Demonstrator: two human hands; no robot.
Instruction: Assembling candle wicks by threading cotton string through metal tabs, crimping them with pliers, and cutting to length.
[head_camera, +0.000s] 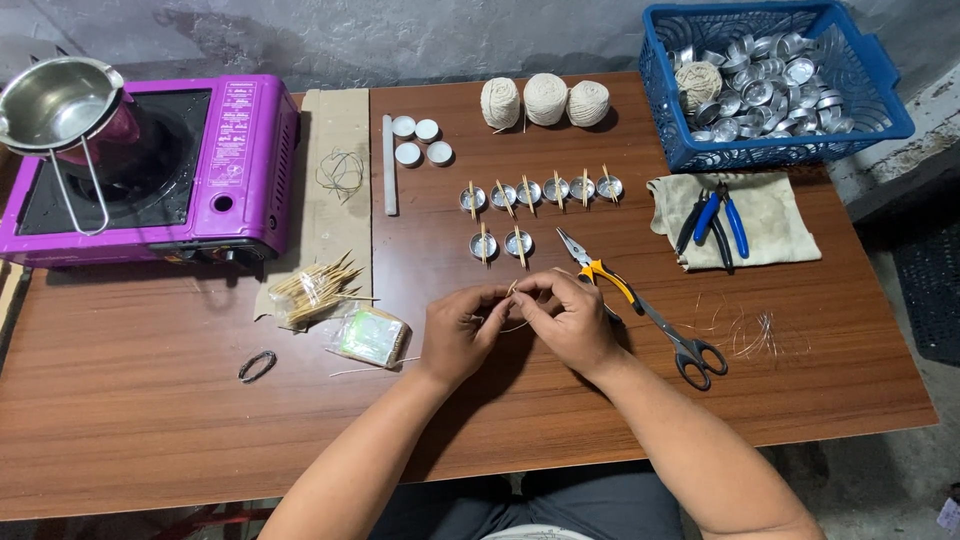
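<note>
Both hands meet near the table's (150, 420) front edge, left hand (458, 335) and right hand (572, 318) pinching a thin wick (513, 292). It looks light, limp and fray-prone, best gripped at its ends.

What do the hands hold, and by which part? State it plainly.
Both the left hand and the right hand pinch a thin pale strand of string between their fingertips, one near each end; what else they grip cannot be told.
</note>
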